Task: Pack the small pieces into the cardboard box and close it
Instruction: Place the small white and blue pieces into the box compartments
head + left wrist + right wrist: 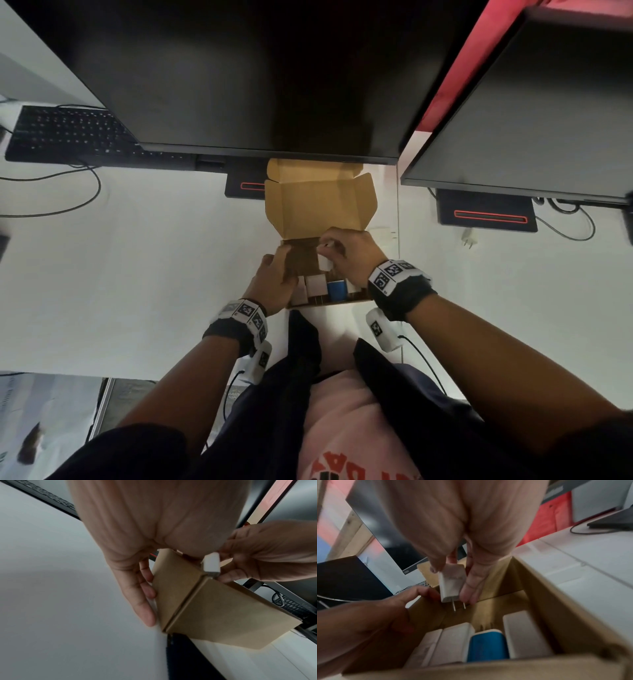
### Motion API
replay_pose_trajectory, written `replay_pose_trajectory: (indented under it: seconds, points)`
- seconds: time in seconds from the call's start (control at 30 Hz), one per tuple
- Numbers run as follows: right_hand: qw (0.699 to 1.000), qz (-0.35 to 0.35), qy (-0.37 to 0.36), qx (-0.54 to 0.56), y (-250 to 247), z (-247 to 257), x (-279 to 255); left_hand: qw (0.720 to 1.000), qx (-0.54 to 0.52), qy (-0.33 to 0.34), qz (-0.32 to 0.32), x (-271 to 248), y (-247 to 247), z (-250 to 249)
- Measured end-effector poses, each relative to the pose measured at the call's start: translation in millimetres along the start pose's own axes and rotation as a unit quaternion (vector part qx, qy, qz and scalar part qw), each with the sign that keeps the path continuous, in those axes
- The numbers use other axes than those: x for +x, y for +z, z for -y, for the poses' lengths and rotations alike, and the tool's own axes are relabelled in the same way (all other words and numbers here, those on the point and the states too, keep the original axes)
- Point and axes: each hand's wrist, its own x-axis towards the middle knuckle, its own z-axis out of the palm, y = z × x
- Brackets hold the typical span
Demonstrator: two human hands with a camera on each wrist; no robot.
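Observation:
A brown cardboard box stands open on the white desk, its lid tilted up toward the monitor. Inside, along the near wall, stand a blue piece and white pieces. My right hand pinches a white plug charger above the box's far half, prongs pointing down. My left hand grips the box's left wall, fingers flat on the outside and thumb over the rim.
A large dark monitor overhangs the box's lid, with a second monitor to the right. A black keyboard and cables lie at the back left. A small white plug lies on the desk at right.

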Motion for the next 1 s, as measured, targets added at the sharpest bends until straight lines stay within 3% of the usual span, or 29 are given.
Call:
replay_pose_trajectory:
  seconds: [0.2, 0.5, 0.67, 1.0]
  points:
    - [0.998, 0.035, 0.046, 0.006, 29, 3, 24, 1.0, -0.025, 0.014, -0.007, -4, 0, -2]
    - [0.998, -0.013, 0.06, 0.028, 45, 13, 25, 0.999, -0.042, 0.008, -0.016, -7, 2, 0]
    - [0.998, 0.005, 0.061, 0.014, 47, 13, 21, 0.999, -0.045, 0.005, -0.017, -5, 4, 2]
    - [0.998, -0.024, 0.058, 0.003, 52, 13, 20, 0.998, -0.058, 0.009, -0.02, -4, 6, 4]
